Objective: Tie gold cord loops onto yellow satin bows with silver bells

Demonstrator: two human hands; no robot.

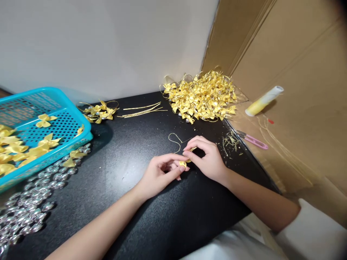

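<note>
Near the middle of the black table (pixel 151 144), a small yellow bow (pixel 183 164) is pinched between the thumb and index finger of my left hand (pixel 162 171). My right hand (pixel 207 157) meets it from the right, its thumb and fingertips closed on the bow's upper side. A thin gold cord (pixel 173 139) runs out in a loop beyond my fingertips and lies over the table. My fingers cover part of the bow.
At left stands a turquoise basket (pixel 88 130) with yellow bows, beside silver beads (pixel 35 202). Behind lie a small bow bunch (pixel 101 112), gold cords (pixel 143 110) and a large bow pile (pixel 203 95). Cord scraps (pixel 230 142), pink snips (pixel 256 142) and a spool (pixel 264 101) are right.
</note>
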